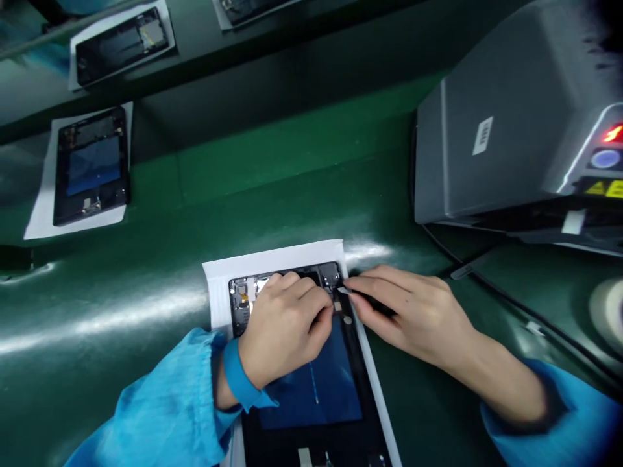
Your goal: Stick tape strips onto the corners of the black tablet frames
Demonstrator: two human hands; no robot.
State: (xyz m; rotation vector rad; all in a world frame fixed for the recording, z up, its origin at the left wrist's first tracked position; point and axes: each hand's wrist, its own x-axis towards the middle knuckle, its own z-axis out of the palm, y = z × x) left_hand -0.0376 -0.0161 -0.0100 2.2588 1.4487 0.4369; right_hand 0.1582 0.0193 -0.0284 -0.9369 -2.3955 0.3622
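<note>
An opened tablet point(311, 395) with bared inner parts and a dark blue panel lies on a white sheet point(272, 254) in front of me. My left hand point(289, 324), with a blue band at the wrist, rests over the tablet's upper part. Its fingers are curled closed, and whatever they hold, if anything, is hidden. At the tablet's upper right corner, my right hand point(413, 308) pinches a small whitish strip point(343, 290) between thumb and fingertips. I cannot tell whether the strip touches the tablet.
Another opened tablet point(92, 165) lies on a sheet at the left, with a further one point(121, 48) on the raised ledge behind it. A large grey machine point(491, 130) with a red display stands at the right. Below it run a black cable point(516, 305) and a white roll point(608, 314).
</note>
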